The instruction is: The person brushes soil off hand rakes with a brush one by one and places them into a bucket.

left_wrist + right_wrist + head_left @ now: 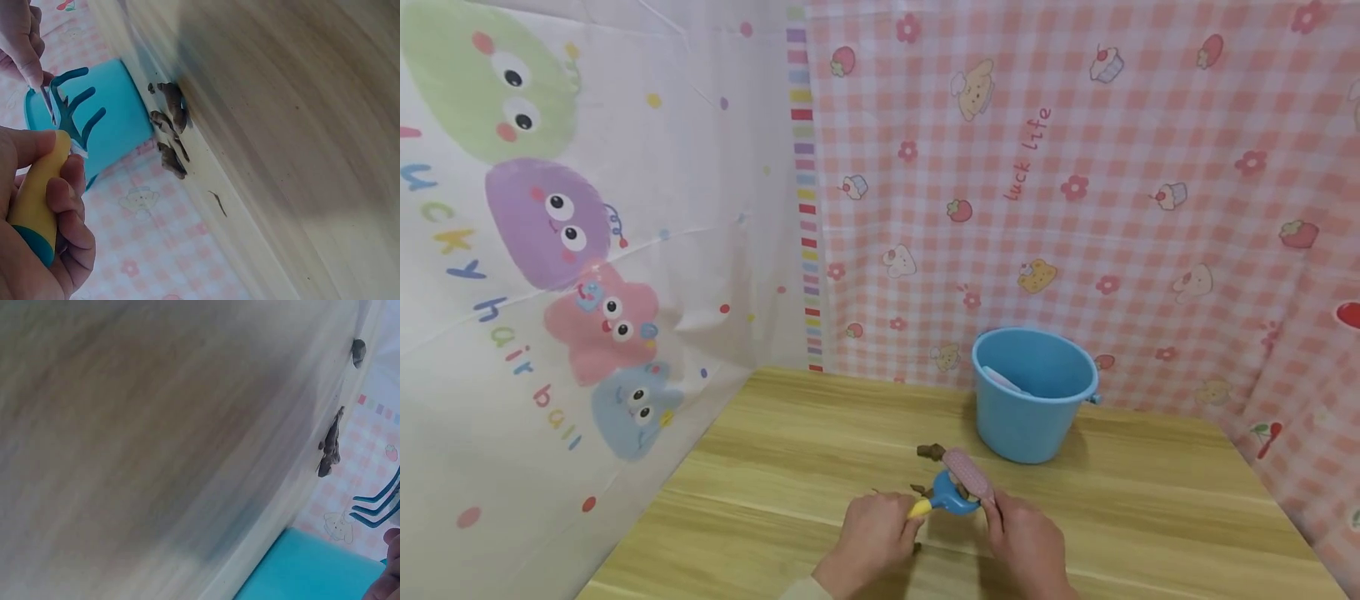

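Note:
My left hand (874,533) grips the yellow handle of a small blue hand rake (953,497). Three curved tines of the hand rake (76,100) show in the left wrist view. On the other side, my right hand (1030,537) holds the thin end of a pink, dotted, brush-like tool (967,473). In the head view that tool overlaps the rake head; the left wrist view has it close against the tines. Several brown clumps (174,105) lie on the table below and around the tools. Only a bit of my right hand (389,575) enters the right wrist view.
A blue bucket (1030,429) stands behind the tools, towards the right, with a pale object (1002,380) inside. The wood-grain table (760,467) meets a pink checked cloth (917,208) at the back and a white printed cloth (715,208) on the left.

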The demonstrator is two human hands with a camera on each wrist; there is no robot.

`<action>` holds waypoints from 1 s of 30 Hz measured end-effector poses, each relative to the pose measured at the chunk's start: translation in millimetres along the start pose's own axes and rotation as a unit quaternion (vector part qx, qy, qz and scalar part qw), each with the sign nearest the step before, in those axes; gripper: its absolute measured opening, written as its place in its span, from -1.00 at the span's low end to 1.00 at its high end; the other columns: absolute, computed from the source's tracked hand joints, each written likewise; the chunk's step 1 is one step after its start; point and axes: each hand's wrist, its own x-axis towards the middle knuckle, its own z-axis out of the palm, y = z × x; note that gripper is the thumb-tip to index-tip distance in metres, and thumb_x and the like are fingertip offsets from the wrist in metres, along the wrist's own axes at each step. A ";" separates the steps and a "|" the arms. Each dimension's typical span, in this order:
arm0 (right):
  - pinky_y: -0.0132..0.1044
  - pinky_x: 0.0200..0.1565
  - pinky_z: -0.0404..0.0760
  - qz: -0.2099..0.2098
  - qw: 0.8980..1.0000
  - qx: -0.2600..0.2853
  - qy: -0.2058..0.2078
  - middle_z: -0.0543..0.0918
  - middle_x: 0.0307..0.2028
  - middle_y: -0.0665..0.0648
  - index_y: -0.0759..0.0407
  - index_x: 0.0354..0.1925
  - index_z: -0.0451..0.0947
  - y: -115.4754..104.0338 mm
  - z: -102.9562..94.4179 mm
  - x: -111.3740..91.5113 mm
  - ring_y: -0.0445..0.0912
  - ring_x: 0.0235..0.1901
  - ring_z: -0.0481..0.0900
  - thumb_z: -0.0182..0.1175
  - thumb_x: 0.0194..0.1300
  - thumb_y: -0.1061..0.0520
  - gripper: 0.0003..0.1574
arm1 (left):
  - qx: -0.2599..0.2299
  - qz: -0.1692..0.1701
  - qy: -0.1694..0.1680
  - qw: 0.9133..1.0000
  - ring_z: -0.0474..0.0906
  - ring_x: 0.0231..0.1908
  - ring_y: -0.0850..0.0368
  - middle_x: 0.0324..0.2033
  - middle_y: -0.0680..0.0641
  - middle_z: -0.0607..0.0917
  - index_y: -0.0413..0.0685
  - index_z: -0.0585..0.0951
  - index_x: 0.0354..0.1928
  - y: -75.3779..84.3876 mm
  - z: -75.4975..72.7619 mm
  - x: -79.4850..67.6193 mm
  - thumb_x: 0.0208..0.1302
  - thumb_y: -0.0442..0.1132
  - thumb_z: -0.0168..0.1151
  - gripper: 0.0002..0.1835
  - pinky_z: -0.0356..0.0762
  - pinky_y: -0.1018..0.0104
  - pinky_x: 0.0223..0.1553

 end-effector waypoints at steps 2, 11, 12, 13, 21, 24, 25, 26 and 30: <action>-0.14 -0.66 0.38 -0.004 1.000 -0.004 0.001 0.50 -0.62 0.00 0.06 -0.47 0.53 0.0 1.3 -0.1 -0.08 -0.64 0.50 0.29 0.32 0.09 -0.77 | -0.007 -0.001 -0.004 1.000 0.19 -0.71 0.37 -0.73 0.21 0.32 0.13 0.37 -0.65 0.2 0.5 0.3 0.22 -0.10 0.33 -0.62 0.15 0.44 -0.72; 0.03 -0.60 0.51 -0.011 1.000 0.002 0.029 0.70 -0.46 0.20 0.25 -0.22 0.69 -4.0 -4.8 3.2 0.16 -0.51 0.66 0.28 0.33 0.11 -0.80 | -0.044 -0.023 -0.011 0.999 0.23 -0.69 0.36 -0.71 0.21 0.37 0.11 0.44 -0.61 1.6 3.0 -0.6 0.24 -0.12 0.32 -0.67 0.20 0.45 -0.68; 0.06 -0.56 0.53 -0.003 0.999 0.013 0.032 0.72 -0.42 0.23 0.26 -0.17 0.70 -5.6 -7.0 4.1 0.19 -0.48 0.68 0.26 0.35 0.11 -0.77 | -0.049 -0.025 -0.012 0.998 0.23 -0.69 0.36 -0.71 0.21 0.37 0.11 0.44 -0.61 1.5 3.1 -0.7 0.25 -0.12 0.32 -0.68 0.20 0.44 -0.68; 0.09 -0.52 0.56 0.004 0.999 0.026 0.034 0.73 -0.37 0.25 0.28 -0.13 0.70 -7.2 -9.1 4.9 0.21 -0.43 0.69 0.26 0.36 0.11 -0.74 | -0.053 -0.029 -0.012 0.998 0.23 -0.69 0.36 -0.71 0.21 0.37 0.11 0.44 -0.61 1.1 3.2 -0.7 0.26 -0.12 0.32 -0.68 0.20 0.44 -0.67; -0.04 -0.45 0.63 -0.018 0.999 0.030 -0.001 0.76 -0.32 0.12 0.22 -0.12 0.73 -19.0 -16.4 0.4 0.04 -0.37 0.72 0.28 0.34 0.09 -0.75 | -0.041 -0.047 0.017 0.998 0.24 -0.70 0.34 -0.70 0.21 0.37 0.08 0.49 -0.55 -3.9 0.5 0.2 0.24 -0.13 0.33 -0.74 0.19 0.43 -0.70; -0.12 -0.58 0.56 -0.040 0.999 0.000 0.001 0.74 -0.40 0.07 0.16 -0.22 0.73 -19.3 -13.2 -2.6 -0.01 -0.47 0.69 0.31 0.31 0.09 -0.83 | -0.023 -0.045 0.017 0.999 0.26 -0.68 0.33 -0.68 0.19 0.38 0.09 0.47 -0.56 -4.4 -1.4 0.1 0.25 -0.11 0.32 -0.72 0.20 0.43 -0.69; -0.13 -0.62 0.52 -0.039 0.999 -0.005 0.004 0.72 -0.44 0.06 0.15 -0.26 0.71 -17.9 -12.2 -2.8 -0.01 -0.51 0.68 0.31 0.31 0.09 -0.86 | -0.017 -0.046 0.014 0.999 0.27 -0.68 0.32 -0.68 0.19 0.39 0.08 0.48 -0.55 -4.4 -2.0 -0.3 0.25 -0.10 0.32 -0.73 0.21 0.42 -0.68; -0.14 -0.64 0.50 -0.033 0.999 -0.009 0.009 0.71 -0.47 0.06 0.14 -0.29 0.71 -15.8 -11.3 -2.5 -0.01 -0.55 0.66 0.32 0.30 0.10 -0.87 | -0.009 -0.046 0.012 0.999 0.28 -0.68 0.32 -0.67 0.18 0.39 0.07 0.49 -0.54 -4.3 -2.4 -0.8 0.25 -0.10 0.32 -0.74 0.22 0.42 -0.68; -0.08 -0.62 0.52 -0.002 1.000 -0.017 -0.002 0.70 -0.50 0.10 0.17 -0.31 0.71 -3.5 -9.6 0.0 0.04 -0.54 0.66 0.31 0.31 0.11 -0.86 | 0.010 -0.043 0.011 0.999 0.29 -0.68 0.30 -0.67 0.17 0.38 0.06 0.50 -0.54 -5.0 -1.9 -2.6 0.26 -0.08 0.32 -0.73 0.23 0.41 -0.67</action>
